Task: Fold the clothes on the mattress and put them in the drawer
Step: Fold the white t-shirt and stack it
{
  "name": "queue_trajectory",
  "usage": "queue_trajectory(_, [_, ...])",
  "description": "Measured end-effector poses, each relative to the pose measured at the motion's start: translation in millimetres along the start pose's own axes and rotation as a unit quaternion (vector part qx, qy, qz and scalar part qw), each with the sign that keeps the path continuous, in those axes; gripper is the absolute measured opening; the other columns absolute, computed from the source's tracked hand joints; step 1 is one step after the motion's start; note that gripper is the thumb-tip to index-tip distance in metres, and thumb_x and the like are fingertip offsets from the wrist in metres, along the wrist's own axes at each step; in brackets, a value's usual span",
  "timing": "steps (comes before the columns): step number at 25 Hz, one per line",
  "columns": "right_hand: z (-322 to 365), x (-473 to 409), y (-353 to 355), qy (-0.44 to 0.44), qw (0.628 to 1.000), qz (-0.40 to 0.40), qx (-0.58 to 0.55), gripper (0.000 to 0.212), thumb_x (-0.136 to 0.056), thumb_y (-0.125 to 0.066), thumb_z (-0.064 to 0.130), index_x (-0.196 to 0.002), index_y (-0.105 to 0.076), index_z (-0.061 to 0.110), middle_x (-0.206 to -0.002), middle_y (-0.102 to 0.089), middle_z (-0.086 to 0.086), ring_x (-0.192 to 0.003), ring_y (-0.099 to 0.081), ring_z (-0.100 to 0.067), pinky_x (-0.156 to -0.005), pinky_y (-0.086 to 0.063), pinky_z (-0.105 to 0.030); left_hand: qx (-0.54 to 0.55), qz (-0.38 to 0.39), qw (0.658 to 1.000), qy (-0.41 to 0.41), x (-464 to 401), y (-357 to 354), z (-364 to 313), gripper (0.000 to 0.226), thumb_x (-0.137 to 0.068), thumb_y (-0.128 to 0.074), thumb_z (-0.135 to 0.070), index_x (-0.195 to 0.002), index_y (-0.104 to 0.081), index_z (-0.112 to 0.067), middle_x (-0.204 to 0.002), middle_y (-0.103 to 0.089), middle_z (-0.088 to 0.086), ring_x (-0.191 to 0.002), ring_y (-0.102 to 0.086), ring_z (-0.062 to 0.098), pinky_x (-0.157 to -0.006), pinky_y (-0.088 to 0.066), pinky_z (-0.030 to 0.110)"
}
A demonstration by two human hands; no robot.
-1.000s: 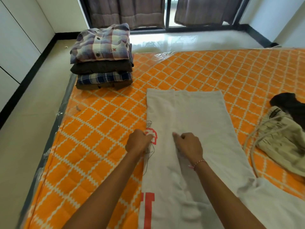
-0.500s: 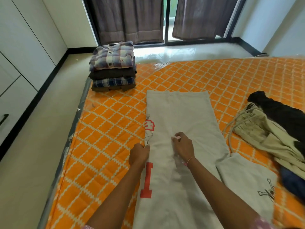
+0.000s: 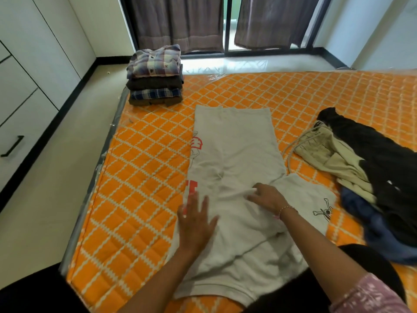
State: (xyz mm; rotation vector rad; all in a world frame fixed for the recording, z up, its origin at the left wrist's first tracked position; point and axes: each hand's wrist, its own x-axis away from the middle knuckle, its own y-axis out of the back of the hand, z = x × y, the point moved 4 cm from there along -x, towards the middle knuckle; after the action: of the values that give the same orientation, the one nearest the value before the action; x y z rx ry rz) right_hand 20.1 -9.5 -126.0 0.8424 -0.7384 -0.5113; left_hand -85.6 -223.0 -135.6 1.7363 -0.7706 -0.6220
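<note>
From the head camera, the one view on offer, the person is kneeling at the near edge of the orange mattress (image 3: 144,177) and working on a long white garment (image 3: 237,154) that is lying stretched away from them down the middle. The left hand (image 3: 196,222) is pressing flat on the cloth near its left edge, fingers straight and spread, gripping nothing. The right hand (image 3: 268,197) is resting just beside it on the middle of the garment, and its fingertips are bunching a small ridge of cloth; whether they are pinching it or only pushing it, I cannot tell. The two hands are close but not touching.

Now the score, as I am judging it. A stack of folded shirts (image 3: 155,77) is sitting at the far left corner of the mattress, plaid on top, so part of the folding is looking finished. The white garment is only partly folded: narrowed lengthwise, one flap with a skull print (image 3: 323,211) sticking out on the right. A loose heap (image 3: 361,168) of beige, black and blue clothes is waiting untouched on the right. On the left wall a white cabinet (image 3: 22,109) is showing a drawer handle (image 3: 12,146), and nothing is going into it yet. Plenty is remaining.
</note>
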Motion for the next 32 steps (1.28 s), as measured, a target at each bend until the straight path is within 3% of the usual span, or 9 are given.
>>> queue_trajectory(3, [-18.4, 7.3, 13.9, -0.037, 0.986, -0.055, -0.151, 0.018, -0.088, -0.061, 0.016, -0.090, -0.068, -0.001, -0.095, -0.067, -0.019, -0.097, -0.060, -0.032, -0.070, -0.036, -0.027, -0.042, 0.091, 0.985, -0.137, 29.0, -32.6, -23.3, 0.072, -0.088, -0.024, -0.070, -0.138, -0.039, -0.021, -0.148, -0.037, 0.011, -0.136, -0.033, 0.023, -0.108, -0.015, 0.047])
queue_trajectory(6, [-16.0, 13.1, 16.4, -0.032, 0.979, -0.082, -0.186, 0.026, -0.094, -0.054, 0.021, -0.099, -0.063, -0.002, -0.104, -0.065, -0.018, -0.101, -0.057, -0.032, -0.075, -0.038, -0.031, -0.085, 0.126, 0.974, -0.170, 34.8, -41.1, -20.4, 0.087, -0.082, -0.016, -0.079, -0.143, -0.036, -0.020, -0.149, -0.036, 0.014, -0.139, -0.026, 0.025, -0.108, -0.014, 0.049])
queue_trajectory(13, [-22.5, 25.4, 30.7, -0.061, 0.987, 0.145, 0.024, 0.029, -0.074, -0.079, 0.023, -0.068, -0.062, 0.002, -0.055, -0.058, -0.002, -0.055, -0.051, -0.016, -0.047, -0.040, -0.023, -0.095, 0.159, 0.963, -0.195, 35.1, -42.8, -18.0, 0.097, -0.077, -0.016, -0.086, -0.150, -0.021, -0.021, -0.155, -0.023, 0.013, -0.144, -0.019, 0.026, -0.107, -0.011, 0.051])
queue_trajectory(16, [-19.3, 40.9, 27.4, -0.076, 0.989, 0.128, -0.006, 0.019, -0.081, -0.068, 0.015, -0.070, -0.056, 0.005, -0.067, -0.057, -0.006, -0.062, -0.052, -0.020, -0.048, -0.039, -0.024, -0.088, 0.157, 0.962, -0.206, 32.8, -34.9, -24.7, 0.103, -0.072, -0.010, -0.089, -0.152, -0.002, -0.025, -0.157, 0.010, 0.004, -0.146, 0.008, 0.020, -0.114, 0.005, 0.049])
queue_trajectory(19, [4.5, 66.9, 25.7, -0.042, 0.997, -0.066, -0.011, 0.017, -0.090, -0.052, 0.020, -0.094, -0.061, 0.006, -0.098, -0.062, -0.019, -0.094, -0.058, -0.033, -0.067, -0.038, -0.031, 0.197, 0.192, 0.960, -0.050, 19.2, -8.3, -33.3, 0.069, -0.090, -0.037, -0.065, -0.143, -0.038, -0.020, -0.152, -0.029, -0.001, -0.142, -0.024, 0.018, -0.115, -0.017, 0.039])
queue_trajectory(22, [58.6, 95.5, -11.1, 0.024, 0.990, -0.137, 0.028, 0.024, -0.093, -0.044, 0.014, -0.111, -0.058, 0.009, -0.109, -0.064, -0.016, -0.103, -0.059, -0.034, -0.077, -0.044, -0.035, 0.557, 0.120, 0.794, 0.211, -12.7, 16.7, -27.4, 0.038, -0.092, -0.048, -0.052, -0.105, -0.059, -0.018, -0.099, -0.067, 0.010, -0.086, -0.067, 0.028, -0.070, -0.054, 0.032])
queue_trajectory(24, [93.6, 104.6, -44.9, 0.080, 0.992, -0.089, 0.033, 0.028, -0.092, -0.042, 0.010, -0.117, -0.055, 0.010, -0.113, -0.060, -0.013, -0.103, -0.059, -0.032, -0.080, -0.044, -0.035, 0.568, 0.163, 0.761, 0.268, -31.2, 18.5, -19.1, 0.035, -0.093, -0.056, -0.042, -0.108, -0.059, -0.011, -0.083, -0.064, 0.009, -0.063, -0.065, 0.018, -0.051, -0.052, 0.025])
queue_trajectory(28, [105.0, 100.6, -82.1, 0.105, 0.994, 0.005, 0.035, 0.030, -0.092, -0.042, 0.007, -0.119, -0.055, 0.004, -0.116, -0.057, -0.017, -0.102, -0.057, -0.035, -0.080, -0.045, -0.037, 0.335, 0.124, 0.902, 0.244, -43.4, 12.9, -5.9, 0.027, -0.086, -0.061, -0.008, -0.113, -0.060, -0.006, -0.104, -0.067, 0.017, -0.093, -0.064, 0.033, -0.076, -0.055, 0.037])
queue_trajectory(32, [78.7, 94.0, -67.3, 0.099, 0.989, -0.008, -0.112, 0.022, -0.089, -0.053, 0.017, -0.099, -0.071, 0.007, -0.100, -0.070, -0.013, -0.093, -0.063, -0.029, -0.078, -0.049, -0.036, 0.093, -0.016, 0.996, -0.010, -29.0, 17.8, -27.0, 0.051, -0.095, -0.037, -0.039, -0.140, -0.042, -0.017, -0.145, -0.041, 0.011, -0.135, -0.037, 0.028, -0.106, -0.033, 0.041])
